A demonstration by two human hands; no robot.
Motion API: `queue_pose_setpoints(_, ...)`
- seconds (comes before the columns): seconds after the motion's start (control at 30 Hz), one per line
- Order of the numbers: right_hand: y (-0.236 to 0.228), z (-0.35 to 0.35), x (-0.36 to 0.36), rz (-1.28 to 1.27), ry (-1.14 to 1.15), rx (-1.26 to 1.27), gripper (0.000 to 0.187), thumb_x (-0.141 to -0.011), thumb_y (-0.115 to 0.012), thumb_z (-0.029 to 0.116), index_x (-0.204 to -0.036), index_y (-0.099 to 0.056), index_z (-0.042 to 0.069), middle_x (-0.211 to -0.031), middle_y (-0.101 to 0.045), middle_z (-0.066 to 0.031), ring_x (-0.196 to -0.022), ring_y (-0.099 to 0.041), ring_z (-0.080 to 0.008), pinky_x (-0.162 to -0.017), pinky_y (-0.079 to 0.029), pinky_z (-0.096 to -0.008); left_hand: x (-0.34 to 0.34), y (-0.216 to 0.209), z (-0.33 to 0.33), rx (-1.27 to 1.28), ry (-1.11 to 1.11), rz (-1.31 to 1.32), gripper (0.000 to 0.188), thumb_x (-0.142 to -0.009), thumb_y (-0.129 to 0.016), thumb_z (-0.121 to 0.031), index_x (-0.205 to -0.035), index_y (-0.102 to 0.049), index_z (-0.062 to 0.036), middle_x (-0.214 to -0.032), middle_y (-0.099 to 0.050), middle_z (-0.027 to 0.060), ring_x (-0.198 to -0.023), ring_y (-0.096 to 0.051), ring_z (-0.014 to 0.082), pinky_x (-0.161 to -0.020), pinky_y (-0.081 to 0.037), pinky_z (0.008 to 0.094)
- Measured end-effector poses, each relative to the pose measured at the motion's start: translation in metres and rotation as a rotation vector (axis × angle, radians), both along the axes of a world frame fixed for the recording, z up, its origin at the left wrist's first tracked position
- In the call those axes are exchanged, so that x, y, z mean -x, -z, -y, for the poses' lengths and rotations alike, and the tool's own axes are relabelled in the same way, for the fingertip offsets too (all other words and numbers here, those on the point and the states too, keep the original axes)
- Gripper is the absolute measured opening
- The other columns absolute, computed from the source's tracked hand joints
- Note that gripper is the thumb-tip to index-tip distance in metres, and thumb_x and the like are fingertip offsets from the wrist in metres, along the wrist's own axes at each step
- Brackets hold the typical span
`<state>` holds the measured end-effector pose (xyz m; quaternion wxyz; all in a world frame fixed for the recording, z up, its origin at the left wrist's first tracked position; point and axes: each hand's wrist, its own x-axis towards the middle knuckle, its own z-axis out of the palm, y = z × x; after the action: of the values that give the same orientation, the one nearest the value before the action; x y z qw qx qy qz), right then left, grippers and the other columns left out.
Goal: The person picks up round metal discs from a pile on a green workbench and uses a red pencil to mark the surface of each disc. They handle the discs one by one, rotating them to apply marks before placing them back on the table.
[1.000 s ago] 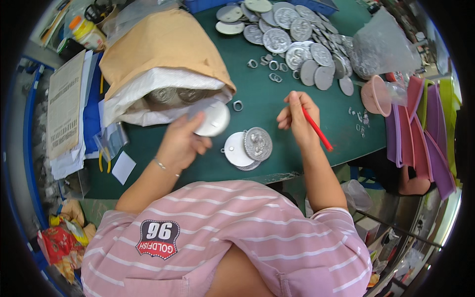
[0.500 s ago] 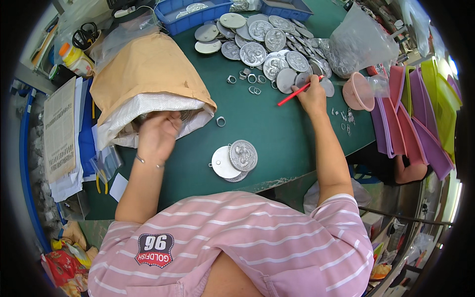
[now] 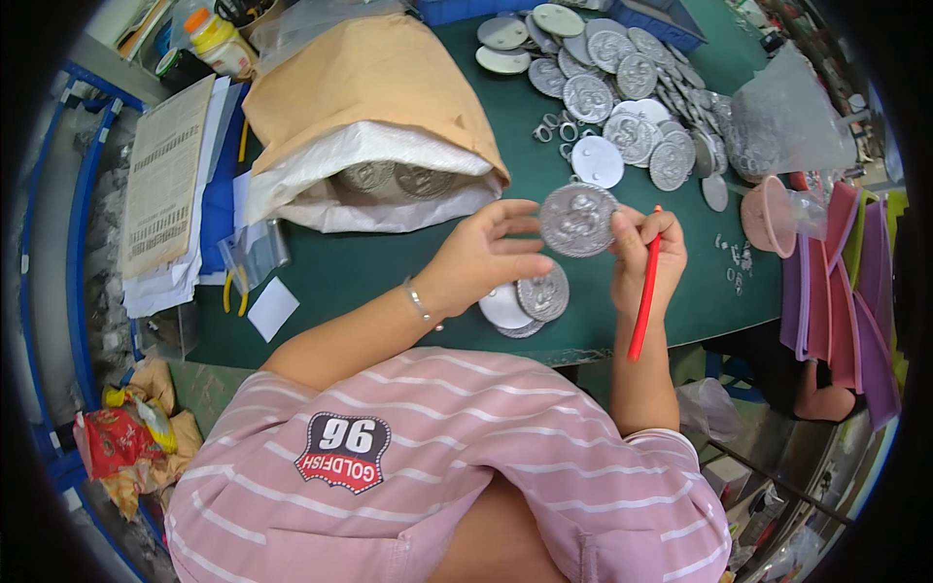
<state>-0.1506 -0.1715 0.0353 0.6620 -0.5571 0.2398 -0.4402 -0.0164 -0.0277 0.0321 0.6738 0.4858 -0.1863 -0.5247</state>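
My right hand [image 3: 653,255] pinches the edge of a round silver medallion [image 3: 579,222] with a raised relief, and a slim red pen [image 3: 645,306] is also held in it. Beside the medallion's left edge, my left hand [image 3: 484,255] is open, its fingers apart. Just below lies a small stack of medallions [image 3: 542,294], one with its plain pale back up. A large pile of similar medallions [image 3: 637,131] covers the far middle of the green table. To the left, a brown sack [image 3: 369,87] with a white lining gapes toward me, and more medallions [image 3: 423,182] show inside.
Small metal rings [image 3: 552,123] lie at the pile's near left. At right stand a pink cup [image 3: 768,216], a clear plastic bag [image 3: 792,107] and stacked coloured trays [image 3: 821,291]. Papers [image 3: 165,175] and an orange-capped jar [image 3: 222,47] sit at left. Blue bins [image 3: 661,21] stand behind.
My left hand has come out of the sack and moved right. My right hand has left the pile and drawn nearer, and now grips a medallion along with the pen. The view has shifted.
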Motion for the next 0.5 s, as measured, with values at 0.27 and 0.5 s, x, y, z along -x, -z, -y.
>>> queue_pose_setpoints(0.27,-0.008,-0.029,-0.012,0.113,-0.319,-0.007,0.028,-0.077,-0.063,-0.009,-0.074,-0.039,0.005,-0.091,-0.064,-0.0227,-0.082,-0.061,-0.0167,-0.073,-0.050,-0.0278,-0.005,0.005,-0.013,0.174,-0.135,0.173,0.013,-0.074,-0.069,0.002,-0.085,-0.062,0.0026,-0.081,-0.063,0.0038,-0.072,-0.058,0.0066,-0.065,-0.048,0.0201)
queue_pose_setpoints(0.5,-0.010,-0.034,-0.014,0.006,-0.296,0.113,0.030,-0.075,-0.064,-0.012,-0.072,-0.039,0.006,-0.090,-0.065,-0.0205,-0.078,-0.061,-0.0150,-0.071,-0.050,-0.0262,-0.003,0.009,-0.014,0.291,-0.194,0.190,0.014,-0.074,-0.069,0.003,-0.086,-0.062,0.0028,-0.083,-0.064,0.0037,-0.073,-0.058,0.0070,-0.065,-0.048,0.0206)
